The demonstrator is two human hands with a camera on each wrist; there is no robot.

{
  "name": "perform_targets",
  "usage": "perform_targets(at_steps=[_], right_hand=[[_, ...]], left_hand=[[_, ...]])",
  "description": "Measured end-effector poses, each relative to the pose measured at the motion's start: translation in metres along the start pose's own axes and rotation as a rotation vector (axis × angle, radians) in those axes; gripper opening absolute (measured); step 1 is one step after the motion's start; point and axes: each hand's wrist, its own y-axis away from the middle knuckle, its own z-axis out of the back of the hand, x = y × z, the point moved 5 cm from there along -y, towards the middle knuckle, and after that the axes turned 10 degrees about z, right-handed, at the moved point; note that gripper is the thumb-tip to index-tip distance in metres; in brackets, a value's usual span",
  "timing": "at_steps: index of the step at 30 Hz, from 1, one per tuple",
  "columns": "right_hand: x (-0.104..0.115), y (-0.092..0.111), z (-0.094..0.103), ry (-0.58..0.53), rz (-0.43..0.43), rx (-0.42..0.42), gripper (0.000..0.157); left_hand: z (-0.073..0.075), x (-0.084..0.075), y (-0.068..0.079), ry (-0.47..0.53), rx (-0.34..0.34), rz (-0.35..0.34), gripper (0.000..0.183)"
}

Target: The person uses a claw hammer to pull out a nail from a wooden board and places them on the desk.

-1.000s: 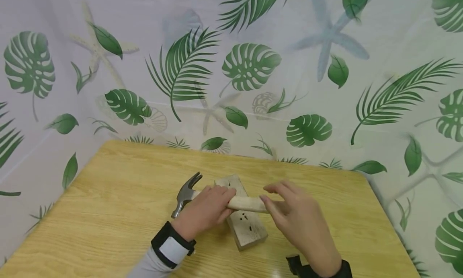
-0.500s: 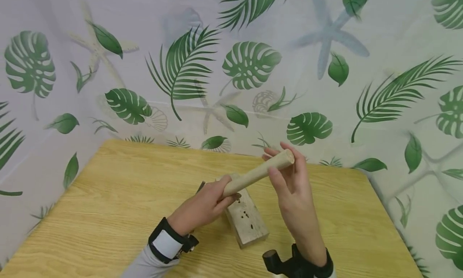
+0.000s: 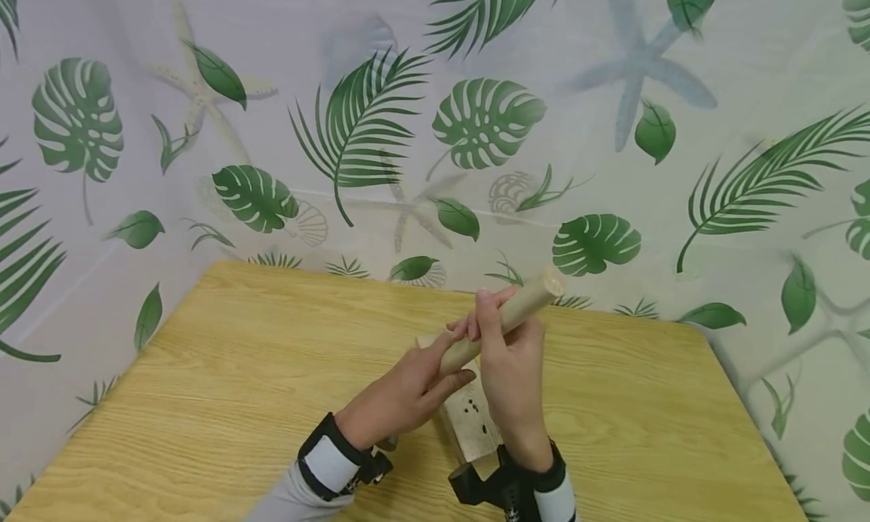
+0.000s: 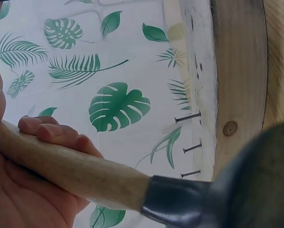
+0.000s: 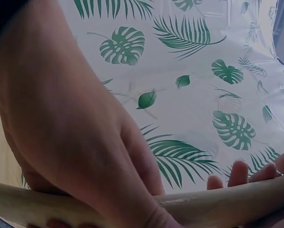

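Observation:
A claw hammer is held between both hands, its pale wooden handle (image 3: 533,299) slanting up and away to the right in the head view. My left hand (image 3: 401,401) grips the handle nearer the head, and my right hand (image 3: 513,363) holds it further up, leaving the butt end sticking out. Mostly hidden behind the left wrist, the hammer head (image 4: 256,175) shows dark and blurred in the left wrist view. Below the hands lies a wooden block (image 3: 472,427) with dark spots on top. Several nails (image 4: 191,148) stand partly out of it in the left wrist view.
The wood-grain table (image 3: 272,356) carries the block near its middle. Behind it hangs a white sheet (image 3: 381,227) printed with leaves and starfish. Each wrist wears a black strap with a small camera; the right one (image 3: 469,484) is close to the block's near end.
From lying level over the block, the hammer's handle has swung up with its butt to the far right. The right hand opened beside the butt, then moved left and took hold of the handle.

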Motion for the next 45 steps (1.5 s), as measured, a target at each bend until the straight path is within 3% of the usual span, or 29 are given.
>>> perform_targets(at_steps=[2, 5, 8, 10, 12, 15, 17, 21, 25, 30, 35, 39, 45], right_hand=[[0.001, 0.001, -0.001, -0.004, 0.033, -0.006, 0.031], [0.004, 0.002, -0.001, 0.013, 0.07, -0.017, 0.031], [0.009, 0.004, 0.001, 0.032, 0.12, -0.052, 0.03], [0.015, 0.005, 0.006, 0.019, 0.173, -0.094, 0.03], [0.023, 0.004, 0.013, -0.003, 0.237, -0.131, 0.031], [0.031, 0.001, 0.025, -0.07, 0.304, -0.165, 0.034], [0.034, -0.002, 0.03, -0.096, 0.312, -0.164, 0.037], [0.033, -0.006, 0.035, -0.088, 0.277, -0.142, 0.039], [0.031, -0.006, 0.035, -0.024, 0.238, -0.122, 0.039], [0.02, -0.015, 0.034, 0.075, 0.101, -0.114, 0.039], [-0.015, -0.048, 0.028, 0.164, -0.118, -0.053, 0.045], [-0.046, -0.074, 0.015, 0.185, -0.18, 0.043, 0.05], [-0.076, -0.093, 0.0, 0.307, -0.237, 0.087, 0.052]], left_hand=[[-0.002, -0.001, 0.0, 0.022, 0.008, -0.008, 0.059], [-0.006, -0.004, 0.001, 0.068, 0.045, -0.038, 0.056], [-0.008, -0.006, 0.002, 0.082, 0.079, -0.069, 0.041], [-0.005, -0.004, 0.002, 0.07, 0.066, -0.066, 0.034], [0.0, 0.003, 0.0, 0.03, 0.017, -0.029, 0.034], [0.007, 0.023, -0.003, -0.049, -0.059, 0.08, 0.042], [0.008, 0.038, -0.004, -0.107, -0.065, 0.161, 0.046], [0.001, 0.062, -0.005, -0.214, 0.026, 0.27, 0.051], [-0.008, 0.072, -0.005, -0.284, 0.092, 0.312, 0.057], [-0.01, 0.073, -0.004, -0.339, 0.075, 0.292, 0.056], [-0.011, 0.075, -0.004, -0.365, 0.061, 0.277, 0.053], [-0.01, 0.074, -0.005, -0.368, 0.062, 0.26, 0.053], [-0.009, 0.075, -0.004, -0.364, 0.075, 0.23, 0.049]])
